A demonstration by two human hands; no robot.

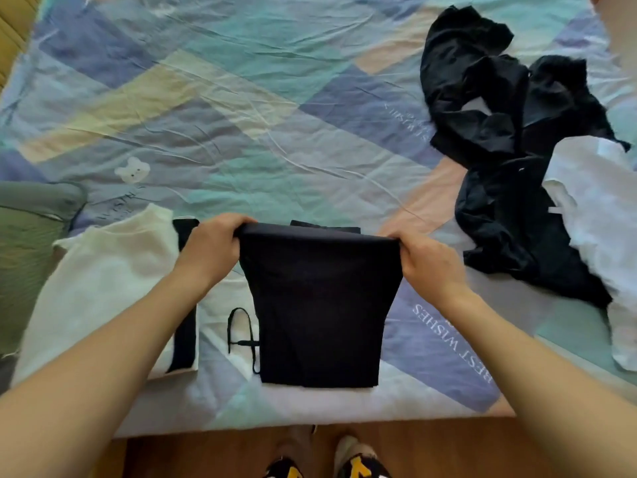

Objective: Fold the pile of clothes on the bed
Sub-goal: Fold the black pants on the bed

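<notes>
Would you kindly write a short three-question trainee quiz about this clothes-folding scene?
1. True or false: both hands grip the dark garment.
2. Which side of the bed holds the unfolded pile: A left, B right?
3. What colour is the folded top beside the left hand?

Key: 1 true, the right hand grips too; 2 B; 3 white.

Soft even daylight, slight blur, edges warped.
</notes>
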